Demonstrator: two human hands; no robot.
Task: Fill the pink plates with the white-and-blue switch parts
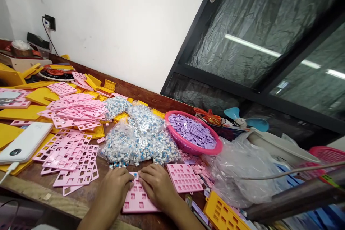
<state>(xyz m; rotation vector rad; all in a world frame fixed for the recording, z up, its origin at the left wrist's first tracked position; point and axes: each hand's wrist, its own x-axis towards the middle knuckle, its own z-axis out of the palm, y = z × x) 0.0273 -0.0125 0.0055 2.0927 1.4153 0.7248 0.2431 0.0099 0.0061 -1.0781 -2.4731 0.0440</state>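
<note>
A pink board (141,205) with rows of square recesses lies on the table in front of me. My left hand (117,181) bends over its upper left corner, fingers curled together; whatever they may hold is hidden. Close to the left thumb, a small blue-and-white piece (135,175) shows at the board's top edge. My right hand (156,183) rests across the upper right of the board, fingers stretched out over it. Just beyond both hands sit clear plastic bags (140,133) full of small blue-and-white pieces.
Another pink board (184,178) lies to the right, near a pink basket (176,143) of purple tiles. Pink grid sheets (67,151) and a white power bank (25,142) are on the left. A yellow frame (225,212) and plastic wrapping (234,172) crowd the right.
</note>
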